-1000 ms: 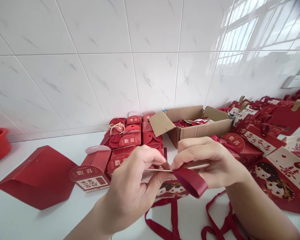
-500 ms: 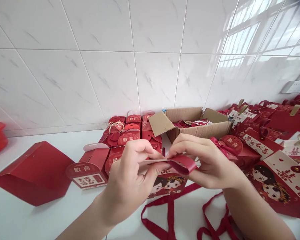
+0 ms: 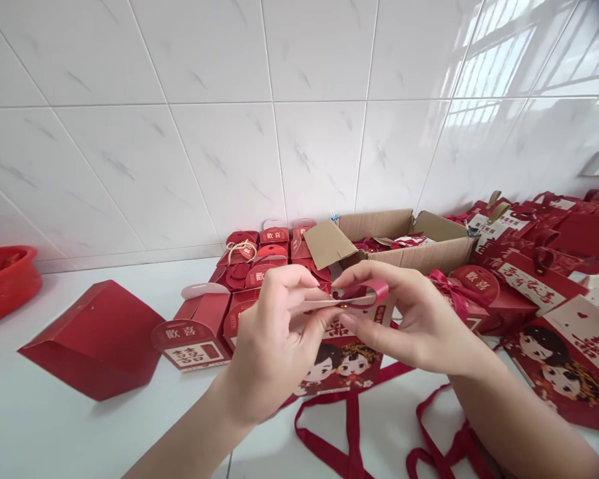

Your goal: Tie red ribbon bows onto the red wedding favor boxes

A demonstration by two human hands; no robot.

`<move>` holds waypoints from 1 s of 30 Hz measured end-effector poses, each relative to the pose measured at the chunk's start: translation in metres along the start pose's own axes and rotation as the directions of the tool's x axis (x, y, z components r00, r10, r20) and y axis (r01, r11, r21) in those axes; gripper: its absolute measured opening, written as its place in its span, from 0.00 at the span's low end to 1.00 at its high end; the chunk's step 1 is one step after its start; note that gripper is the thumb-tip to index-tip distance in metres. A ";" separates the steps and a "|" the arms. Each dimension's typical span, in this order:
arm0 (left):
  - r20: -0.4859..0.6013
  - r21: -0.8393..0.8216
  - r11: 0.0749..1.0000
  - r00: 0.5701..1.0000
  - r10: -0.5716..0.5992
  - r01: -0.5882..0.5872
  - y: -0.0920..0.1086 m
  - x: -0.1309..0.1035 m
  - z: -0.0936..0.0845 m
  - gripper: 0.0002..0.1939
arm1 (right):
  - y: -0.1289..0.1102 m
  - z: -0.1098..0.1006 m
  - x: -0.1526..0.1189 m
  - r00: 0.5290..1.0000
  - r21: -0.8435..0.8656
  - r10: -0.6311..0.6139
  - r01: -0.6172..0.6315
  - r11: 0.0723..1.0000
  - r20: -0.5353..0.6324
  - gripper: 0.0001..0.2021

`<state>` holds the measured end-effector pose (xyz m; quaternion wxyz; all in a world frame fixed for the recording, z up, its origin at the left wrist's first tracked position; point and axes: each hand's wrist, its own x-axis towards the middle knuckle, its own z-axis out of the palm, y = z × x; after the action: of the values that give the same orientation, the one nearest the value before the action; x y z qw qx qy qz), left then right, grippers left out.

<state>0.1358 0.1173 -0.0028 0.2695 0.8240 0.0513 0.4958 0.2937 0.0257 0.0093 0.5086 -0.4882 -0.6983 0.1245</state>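
A red and cream gift box (image 3: 337, 372) with a cartoon couple on its front stands between my hands. My left hand (image 3: 272, 342) pinches the pale top edge of this box between thumb and fingers. A dark red strap (image 3: 378, 291) forms a loop at the top, with a small gold stud (image 3: 344, 306) at its base. My right hand (image 3: 419, 322) curls around the loop, thumb in front by the stud and fingers behind. The fingers partly hide the strap's ends. Loose red ribbon (image 3: 353, 426) lies on the white table below the box.
A plain red folded box (image 3: 100, 339) and several small red boxes (image 3: 194, 336) stand on the left. Behind is an open cardboard carton (image 3: 419, 256). Many red gift bags (image 3: 569, 359) crowd the right side. A red basin (image 3: 10, 283) sits far left, before the tiled wall.
The strap loop has tipped upward, and its gold stud now shows. My right thumb has come round to the front beside the stud. The view has turned slightly left.
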 end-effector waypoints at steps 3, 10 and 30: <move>0.009 0.016 1.000 1.000 -0.016 0.016 0.001 0.000 -0.001 0.19 | -0.001 0.002 -0.001 1.000 -0.050 0.002 -0.002 0.999 -0.011 0.08; 0.021 0.008 0.994 0.994 -0.111 0.111 0.006 0.001 -0.003 0.19 | 0.001 0.007 -0.005 0.990 -0.193 -0.126 0.113 0.975 -0.056 0.08; 0.269 -0.078 0.945 0.919 -0.287 0.318 0.029 -0.003 -0.022 0.15 | -0.029 -0.014 -0.016 0.981 0.169 0.138 -0.161 0.973 0.140 0.05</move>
<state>0.1106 0.1001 0.0168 0.3964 0.8450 0.1131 0.3408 0.2893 -0.0056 0.0257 0.4941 -0.4826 -0.6765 0.2556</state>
